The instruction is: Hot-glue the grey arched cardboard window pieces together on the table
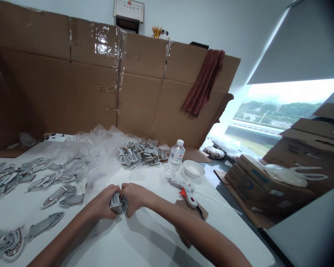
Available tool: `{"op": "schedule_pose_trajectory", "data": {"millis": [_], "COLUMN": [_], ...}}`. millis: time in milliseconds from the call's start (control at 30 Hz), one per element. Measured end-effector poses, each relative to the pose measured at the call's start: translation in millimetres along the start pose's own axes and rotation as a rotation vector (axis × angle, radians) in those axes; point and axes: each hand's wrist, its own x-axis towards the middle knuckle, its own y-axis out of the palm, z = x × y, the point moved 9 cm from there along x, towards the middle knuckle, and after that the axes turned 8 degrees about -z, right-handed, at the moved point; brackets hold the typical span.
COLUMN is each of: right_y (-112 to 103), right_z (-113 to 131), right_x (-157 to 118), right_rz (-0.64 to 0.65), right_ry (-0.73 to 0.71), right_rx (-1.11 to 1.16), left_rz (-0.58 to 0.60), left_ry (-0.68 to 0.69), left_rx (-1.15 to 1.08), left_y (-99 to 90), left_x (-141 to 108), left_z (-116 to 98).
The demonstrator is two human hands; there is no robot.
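Left of the bottle (pixel 176 159): our left hand (pixel 107 202) and right hand (pixel 135 198), clamped on pieces (pixel 116 203).
Pieces: likely stiff, light; hold edges.

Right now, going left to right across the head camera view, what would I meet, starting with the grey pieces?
Scattered grey pieces, left hand, held grey pieces, right hand, clear bottle, white bowl, cardboard boxes.

Two hands (pixel 107 203) (pixel 135 197), one bottle (pixel 175 158), one bowl (pixel 194 169), one glue gun (pixel 189 196)
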Motion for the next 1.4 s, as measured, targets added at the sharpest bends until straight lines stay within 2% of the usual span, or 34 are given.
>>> {"op": "schedule_pose_trajectory", "data": {"millis": [167, 367, 467, 533, 633, 767, 867, 933, 1033, 1133, 1267, 1400], "right_y": [-3, -2, -5, -19, -59, -123, -157, -166, -164, -154, -139, -128], "right_z": [2, 4, -3, -14, -43, -108, -162, -193, -229, -254, -269, -268], "right_x": [2, 2, 0, 0, 3, 14, 26, 36, 50, 59, 61, 63], "right_rz": [0.061, 0.091, 0.078, 0.024, -0.098, -0.275, -0.422, -0.494, -0.547, -0.597, -0.686, -0.735], "right_ry": [0.082, 0.093, 0.113, 0.135, 0.191, 0.356, 0.534, 0.638, 0.76, 0.85, 0.897, 0.855], "right_rx": [-0.084, -0.113, -0.031, 0.044, 0.099, 0.095, 0.079, 0.082, 0.097, 0.087, 0.061, 0.055], "left_rz": [-0.007, -0.018, -0.033, -0.073, -0.183, -0.334, -0.459, -0.526, -0.585, -0.597, -0.61, -0.624], "left_ry": [-0.007, -0.025, -0.04, -0.053, -0.081, -0.123, -0.125, -0.125, -0.092, -0.017, 0.055, 0.068], "left_rx": [-0.008, -0.026, -0.035, -0.06, -0.157, -0.183, -0.164, -0.141, -0.095, -0.046, 0.016, 0.101], "left_y": [-2.6, -7.1, -17.7, -30.6, -55.4, -79.4, -86.8, -84.7, -72.8, -56.1, -39.7, -32.2], "left_x": [2, 2, 5, 12, 34, 81, 123, 150, 183, 202, 206, 198], "left_z": [1, 2, 0, -1, -1, 3, 6, 9, 11, 10, 10, 14]}}
